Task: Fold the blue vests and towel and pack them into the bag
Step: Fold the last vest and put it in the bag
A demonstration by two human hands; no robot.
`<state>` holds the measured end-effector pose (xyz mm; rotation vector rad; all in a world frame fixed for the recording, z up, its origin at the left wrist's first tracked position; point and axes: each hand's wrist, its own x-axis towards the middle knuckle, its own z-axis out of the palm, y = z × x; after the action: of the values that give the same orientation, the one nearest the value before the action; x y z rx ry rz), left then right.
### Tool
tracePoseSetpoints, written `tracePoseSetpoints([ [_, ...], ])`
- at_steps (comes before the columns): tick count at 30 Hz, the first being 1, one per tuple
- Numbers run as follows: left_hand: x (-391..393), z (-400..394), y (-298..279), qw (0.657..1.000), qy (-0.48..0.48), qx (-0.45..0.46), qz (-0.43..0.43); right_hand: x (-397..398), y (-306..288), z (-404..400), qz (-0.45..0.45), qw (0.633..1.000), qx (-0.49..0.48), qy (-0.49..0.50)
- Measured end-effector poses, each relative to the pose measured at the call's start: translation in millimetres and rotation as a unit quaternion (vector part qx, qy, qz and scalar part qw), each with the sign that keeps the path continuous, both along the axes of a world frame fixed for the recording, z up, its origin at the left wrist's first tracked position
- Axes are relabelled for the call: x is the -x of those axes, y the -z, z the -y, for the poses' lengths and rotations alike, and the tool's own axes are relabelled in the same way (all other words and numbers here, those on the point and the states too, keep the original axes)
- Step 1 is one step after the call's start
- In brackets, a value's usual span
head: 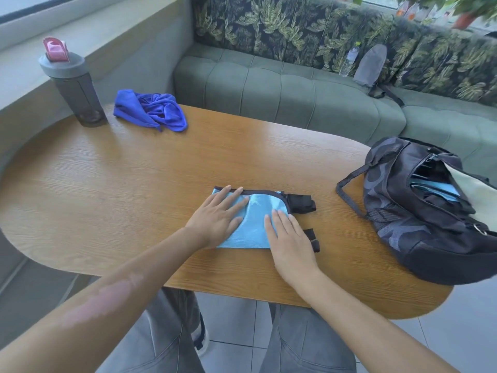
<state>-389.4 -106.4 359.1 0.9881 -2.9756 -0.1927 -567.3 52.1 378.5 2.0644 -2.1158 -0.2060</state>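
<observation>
A light blue mesh vest [255, 219] with black trim and black straps lies folded flat in the middle of the wooden table [121, 184]. My left hand [217, 214] presses flat on its left part, fingers straight. My right hand [289, 238] presses flat on its right lower part. A crumpled dark blue towel [150, 110] lies at the far left of the table. The dark patterned bag [419, 211] sits unzipped at the right end, with light blue fabric showing inside its opening.
A dark shaker bottle [72, 84] with a pink cap stands at the table's far left corner. Behind the table runs a green sofa [282, 87], holding a water bottle [349, 59] and a grey pouch [372, 64]. My knees are under the near table edge.
</observation>
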Motion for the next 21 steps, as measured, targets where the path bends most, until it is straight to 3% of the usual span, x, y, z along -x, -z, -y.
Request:
tracePoseSetpoints([
  [12, -1.4, 0.2, -1.5, 1.0, -0.007, -0.011, 0.009, 23.0, -0.5, -18.5, -0.025, 0.999, -0.008, 0.034],
  [21, -2.1, -1.1, -2.1, 1.0, -0.008, -0.011, 0.013, 53.3, 1.3, -18.2, -0.086, 0.996, -0.025, -0.014],
])
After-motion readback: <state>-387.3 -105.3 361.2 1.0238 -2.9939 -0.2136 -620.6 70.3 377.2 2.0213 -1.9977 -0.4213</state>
